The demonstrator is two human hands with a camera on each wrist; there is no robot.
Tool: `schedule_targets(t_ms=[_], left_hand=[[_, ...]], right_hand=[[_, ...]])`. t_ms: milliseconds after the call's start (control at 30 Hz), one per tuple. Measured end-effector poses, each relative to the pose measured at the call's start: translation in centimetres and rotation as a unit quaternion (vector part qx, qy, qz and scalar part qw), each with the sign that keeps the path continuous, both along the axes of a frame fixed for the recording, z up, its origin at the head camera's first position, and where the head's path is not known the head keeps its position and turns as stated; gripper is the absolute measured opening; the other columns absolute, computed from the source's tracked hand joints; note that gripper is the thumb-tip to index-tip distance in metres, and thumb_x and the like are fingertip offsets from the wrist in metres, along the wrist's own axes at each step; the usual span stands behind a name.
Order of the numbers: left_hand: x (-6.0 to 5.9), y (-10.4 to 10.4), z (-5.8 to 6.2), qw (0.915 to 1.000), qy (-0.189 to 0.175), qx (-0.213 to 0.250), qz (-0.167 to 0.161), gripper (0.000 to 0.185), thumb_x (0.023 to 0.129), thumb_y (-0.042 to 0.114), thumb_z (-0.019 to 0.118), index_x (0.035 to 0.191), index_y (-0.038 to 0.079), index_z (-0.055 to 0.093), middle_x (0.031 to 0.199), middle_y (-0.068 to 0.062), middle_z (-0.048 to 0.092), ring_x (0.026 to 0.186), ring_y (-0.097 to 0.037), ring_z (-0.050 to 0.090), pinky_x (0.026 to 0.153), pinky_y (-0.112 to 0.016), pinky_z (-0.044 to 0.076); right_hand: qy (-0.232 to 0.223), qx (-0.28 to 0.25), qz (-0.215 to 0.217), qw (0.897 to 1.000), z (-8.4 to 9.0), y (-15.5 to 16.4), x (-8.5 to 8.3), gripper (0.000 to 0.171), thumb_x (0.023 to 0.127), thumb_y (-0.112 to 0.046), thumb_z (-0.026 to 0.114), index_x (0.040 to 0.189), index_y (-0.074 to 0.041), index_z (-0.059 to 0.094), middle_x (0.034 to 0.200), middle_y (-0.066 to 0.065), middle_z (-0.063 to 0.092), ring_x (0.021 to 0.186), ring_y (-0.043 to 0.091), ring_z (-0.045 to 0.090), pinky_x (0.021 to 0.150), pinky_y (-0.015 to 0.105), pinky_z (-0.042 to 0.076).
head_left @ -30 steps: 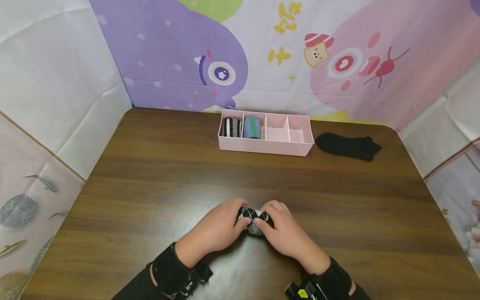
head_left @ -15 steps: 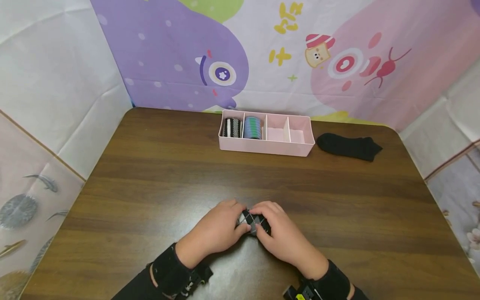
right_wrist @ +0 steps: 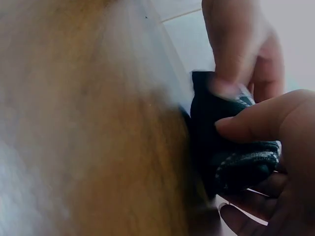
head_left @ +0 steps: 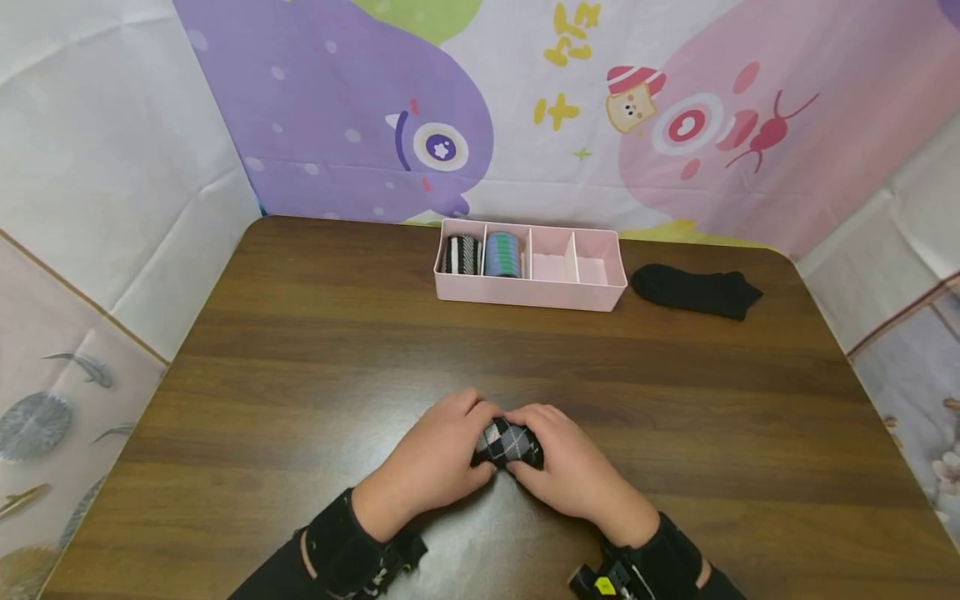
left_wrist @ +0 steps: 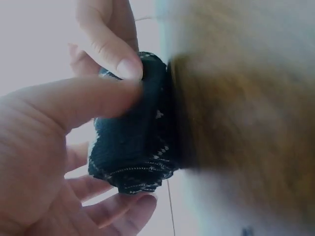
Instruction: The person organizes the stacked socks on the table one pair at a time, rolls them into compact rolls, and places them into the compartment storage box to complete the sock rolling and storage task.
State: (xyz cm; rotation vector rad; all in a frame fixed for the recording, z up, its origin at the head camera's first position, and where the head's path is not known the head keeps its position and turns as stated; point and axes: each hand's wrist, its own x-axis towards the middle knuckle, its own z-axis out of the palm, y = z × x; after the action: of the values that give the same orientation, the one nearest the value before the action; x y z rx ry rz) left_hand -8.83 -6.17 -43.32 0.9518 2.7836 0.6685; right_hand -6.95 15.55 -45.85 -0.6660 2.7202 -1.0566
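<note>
**Argyle knit, rolled tight between two hands**

Soft dark knit with a grey diamond pattern: in the head view the rolled sock (head_left: 508, 443) sits at the near middle of the brown wood-grain table (head_left: 300, 350), pinched from both sides. The left hand (head_left: 438, 461) curls round its left end, the right hand (head_left: 566, 467) round its right. I judge the step in hand to be finishing the roll; the next move would call for a firm hold so the bundle does not spring loose. At the far edge stands a smooth pink divider box (head_left: 528, 290), with a black-and-white striped roll (head_left: 462, 255) and a blue-green roll (head_left: 503, 254) in its two left compartments; the two right ones show only pink floor. A flat black sock (head_left: 696, 292) lies just right of it.

From the left wrist, thumb and fingers (left_wrist: 118, 54) clamp the ribbed bundle (left_wrist: 133, 142).

From the right wrist, fingertips (right_wrist: 231, 125) press into the same thick, folded cloth (right_wrist: 236, 152).
</note>
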Motion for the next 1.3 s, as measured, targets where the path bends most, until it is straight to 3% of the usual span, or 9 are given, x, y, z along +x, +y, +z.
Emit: schedule_targets(t_ms=[100, 300, 567, 833, 1033, 1133, 1300], left_hand=[[-0.2, -0.2, 0.0, 0.9990, 0.032, -0.015, -0.027, 0.057, 0.077, 0.023, 0.087, 0.129, 0.013, 0.065, 0.117, -0.001, 0.061, 0.107, -0.022, 0.058, 0.094, -0.041, 0.050], [-0.3, -0.3, 0.3, 0.9986, 0.041, -0.029, -0.018, 0.050, 0.082, 0.026, 0.085, 0.127, 0.011, 0.068, 0.113, -0.002, 0.067, 0.108, -0.023, 0.062, 0.097, -0.044, 0.050], [-0.1, -0.3, 0.0, 0.9991, -0.003, -0.039, -0.017, 0.047, 0.093, 0.032, 0.077, 0.133, 0.010, 0.065, 0.115, -0.004, 0.068, 0.104, -0.021, 0.064, 0.090, -0.039, 0.054], [-0.2, -0.3, 0.0, 0.9992, -0.022, -0.033, -0.004, 0.052, 0.085, 0.029, 0.084, 0.131, 0.010, 0.066, 0.107, -0.001, 0.062, 0.093, -0.017, 0.062, 0.084, -0.036, 0.054], [-0.3, -0.3, -0.1, 0.9986, -0.043, -0.030, 0.003, 0.052, 0.086, 0.026, 0.084, 0.132, 0.009, 0.065, 0.112, -0.003, 0.064, 0.101, -0.019, 0.063, 0.089, -0.038, 0.054], [-0.3, -0.2, -0.2, 0.9981, -0.058, -0.021, 0.003, 0.050, 0.087, 0.024, 0.084, 0.130, 0.009, 0.064, 0.116, -0.004, 0.065, 0.105, -0.019, 0.063, 0.092, -0.038, 0.054], [-0.2, -0.4, -0.2, 0.9975, -0.071, 0.003, -0.003, 0.045, 0.088, 0.019, 0.083, 0.127, 0.011, 0.062, 0.118, -0.004, 0.065, 0.106, -0.018, 0.063, 0.092, -0.036, 0.053]], right_hand=[[-0.009, -0.001, -0.002, 1.000, 0.0, 0.0, 0.0, 0.052, 0.091, -0.021, 0.080, 0.137, -0.009, 0.060, 0.131, 0.000, 0.061, 0.124, 0.018, 0.055, 0.104, 0.044, 0.047], [-0.023, -0.008, 0.002, 1.000, 0.0, -0.2, 0.2, 0.055, 0.096, -0.025, 0.075, 0.145, -0.011, 0.055, 0.137, 0.000, 0.059, 0.129, 0.019, 0.052, 0.106, 0.046, 0.046], [0.002, 0.004, -0.005, 1.000, -0.4, -0.4, 0.1, 0.060, 0.088, -0.023, 0.085, 0.141, -0.013, 0.058, 0.137, 0.000, 0.060, 0.129, 0.020, 0.054, 0.108, 0.046, 0.044], [-0.017, 0.001, -0.015, 1.000, -0.5, -0.6, -0.1, 0.059, 0.086, -0.025, 0.086, 0.139, -0.014, 0.060, 0.130, -0.003, 0.062, 0.123, 0.016, 0.056, 0.102, 0.043, 0.048], [-0.054, 0.000, -0.014, 0.998, -0.1, -0.5, 0.1, 0.061, 0.091, -0.038, 0.081, 0.143, -0.015, 0.058, 0.135, -0.002, 0.060, 0.123, 0.017, 0.056, 0.100, 0.045, 0.049], [-0.064, 0.017, -0.008, 0.998, 0.7, -0.4, 0.1, 0.059, 0.093, -0.043, 0.077, 0.141, -0.014, 0.060, 0.132, -0.001, 0.062, 0.119, 0.018, 0.058, 0.095, 0.044, 0.051], [-0.039, 0.079, 0.010, 0.996, 1.9, -0.8, -0.3, 0.056, 0.091, -0.041, 0.079, 0.136, -0.013, 0.063, 0.128, 0.001, 0.066, 0.111, 0.018, 0.063, 0.092, 0.042, 0.052]])
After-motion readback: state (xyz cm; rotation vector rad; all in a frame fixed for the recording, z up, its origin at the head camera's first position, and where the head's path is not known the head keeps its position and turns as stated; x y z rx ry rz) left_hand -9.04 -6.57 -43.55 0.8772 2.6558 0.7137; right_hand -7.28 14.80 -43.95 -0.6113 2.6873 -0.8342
